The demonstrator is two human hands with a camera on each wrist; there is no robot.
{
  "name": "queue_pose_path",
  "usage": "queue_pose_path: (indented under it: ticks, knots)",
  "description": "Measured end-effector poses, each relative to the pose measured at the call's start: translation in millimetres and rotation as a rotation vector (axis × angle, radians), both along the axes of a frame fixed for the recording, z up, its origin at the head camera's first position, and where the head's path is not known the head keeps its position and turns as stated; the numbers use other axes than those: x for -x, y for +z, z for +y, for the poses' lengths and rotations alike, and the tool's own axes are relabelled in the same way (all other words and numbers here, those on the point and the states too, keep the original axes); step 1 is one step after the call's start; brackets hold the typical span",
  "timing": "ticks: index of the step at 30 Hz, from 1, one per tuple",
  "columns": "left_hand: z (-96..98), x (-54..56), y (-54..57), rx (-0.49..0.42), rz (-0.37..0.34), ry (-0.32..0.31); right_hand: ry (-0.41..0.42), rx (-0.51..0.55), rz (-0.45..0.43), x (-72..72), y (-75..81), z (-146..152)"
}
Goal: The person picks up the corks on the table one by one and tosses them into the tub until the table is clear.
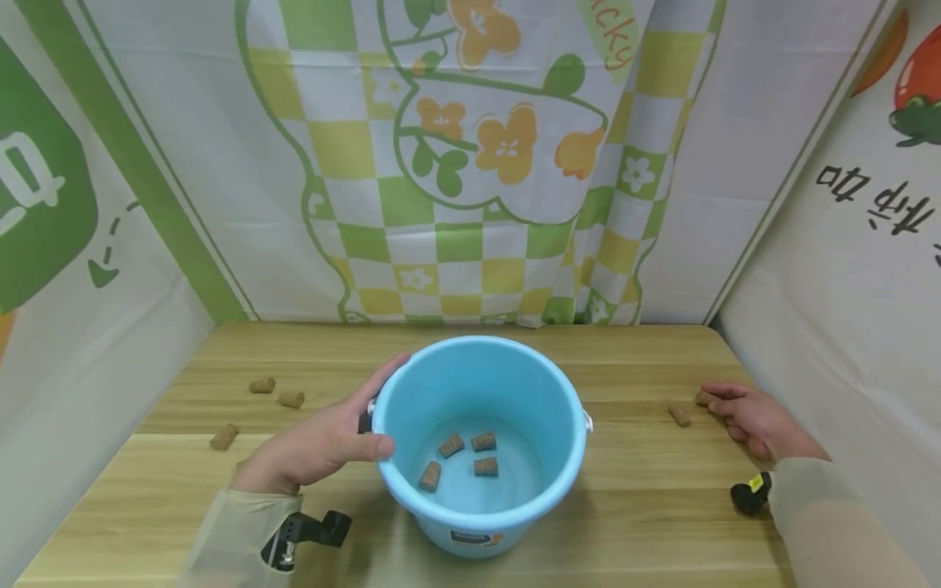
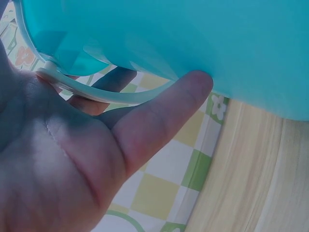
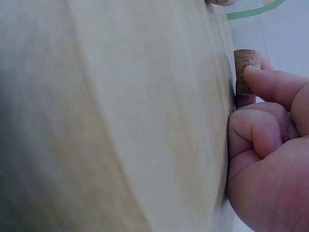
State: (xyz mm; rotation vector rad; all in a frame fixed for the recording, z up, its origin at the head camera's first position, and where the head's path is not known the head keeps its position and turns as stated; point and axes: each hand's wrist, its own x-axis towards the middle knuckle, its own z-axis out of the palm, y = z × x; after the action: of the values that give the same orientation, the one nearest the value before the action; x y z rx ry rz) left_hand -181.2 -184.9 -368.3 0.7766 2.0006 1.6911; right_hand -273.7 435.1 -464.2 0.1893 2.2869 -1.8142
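A light blue bucket [image 1: 479, 513] stands in the middle of the table, and several brown corks [image 1: 485, 466] lie on its bottom. My left hand [image 1: 323, 445] holds the bucket's left side, thumb on the rim and fingers along the outer wall. In the left wrist view, its fingers [image 2: 159, 113] reach past the white bucket handle [image 2: 104, 95] and touch the wall. Far to the right, my right hand [image 1: 757, 420] pinches a cork [image 3: 245, 63] low at the tabletop between thumb and fingers. Another cork [image 1: 680, 416] lies just left of that hand.
On the left part of the wooden table [image 1: 625, 523] lie loose corks, one near the left forearm [image 1: 224, 437] and two farther back [image 1: 261, 385]. A patterned curtain [image 1: 470, 269] hangs behind the table, and white printed cloth [image 1: 845, 302] borders the right side.
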Motion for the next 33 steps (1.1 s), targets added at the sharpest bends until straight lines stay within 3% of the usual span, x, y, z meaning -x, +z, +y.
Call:
queue_pose_path:
  ticks: [6, 14, 25, 33]
  knots:
    - [0.4, 0.9, 0.2, -0.01, -0.002, -0.002, -0.006, 0.065, 0.002, -1.8, 1.2, 1]
    - [-0.3, 1.0, 0.8, -0.001, 0.006, -0.007, -0.033, 0.283, -0.01, -5.0, 0.2, 5]
    - [-0.2, -0.5, 3.2, 0.0, 0.01, -0.007, -0.062, 0.454, -0.036, -9.7, 0.8, 10]
    - [-0.2, 0.9, -0.5, -0.02, -0.011, -0.005, -0.039, 0.756, -0.043, -13.4, -0.3, 16]
